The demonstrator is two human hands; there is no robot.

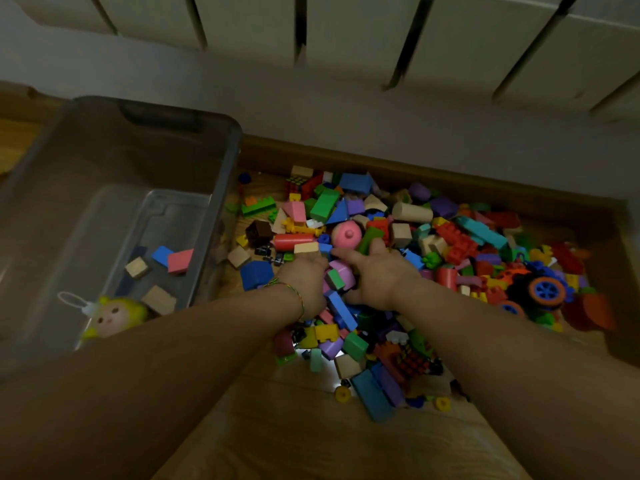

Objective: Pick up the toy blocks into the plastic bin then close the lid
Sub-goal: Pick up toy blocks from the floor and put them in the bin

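Gathering toy blocks (450, 237) heaped on the floor (294, 427), the right hand (377, 278) lies spread, while the left hand (304, 282) has its fingers hidden. The next move likely calls for lifting this cluster into the nearly empty plastic bin (227, 174) alongside.

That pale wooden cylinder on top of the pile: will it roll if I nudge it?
Probably. The wooden cylinder lies on its side atop loose toy blocks, so a nudge would likely roll it. It looks rigid, so gripping across its ends should hold.
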